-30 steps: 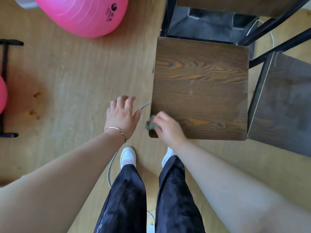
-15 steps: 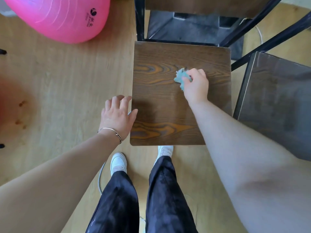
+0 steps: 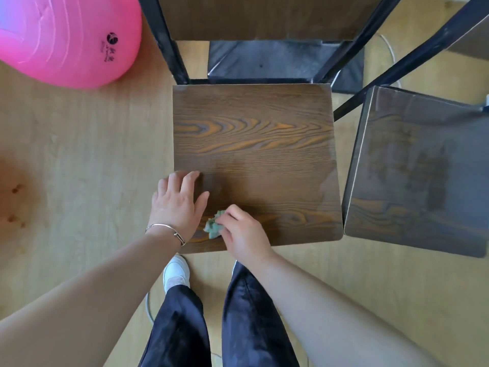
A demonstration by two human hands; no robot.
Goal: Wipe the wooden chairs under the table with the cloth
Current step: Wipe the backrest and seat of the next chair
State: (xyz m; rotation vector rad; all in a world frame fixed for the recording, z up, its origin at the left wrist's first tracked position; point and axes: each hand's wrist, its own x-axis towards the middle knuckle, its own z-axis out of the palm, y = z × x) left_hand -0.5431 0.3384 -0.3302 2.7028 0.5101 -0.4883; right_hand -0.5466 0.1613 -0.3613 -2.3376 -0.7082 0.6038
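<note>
A dark wooden chair seat point(image 3: 254, 144) with black metal legs stands right in front of me. My right hand point(image 3: 242, 234) is shut on a small crumpled green cloth point(image 3: 213, 227) and presses it on the seat's near left corner. My left hand point(image 3: 177, 205) lies flat, fingers apart, on the seat's left edge just beside the cloth. A second wooden chair point(image 3: 420, 176) stands to the right, its seat dull and streaked.
A large pink exercise ball point(image 3: 66, 38) rests on the wood floor at the far left. A dark mat point(image 3: 277, 59) lies under the table behind the chair. A grey cable point(image 3: 148, 305) runs by my feet. My legs stand close to the seat's front edge.
My right hand has drawn the cloth back from the seat's far middle to its near left corner. My left hand has shifted right onto the seat's edge.
</note>
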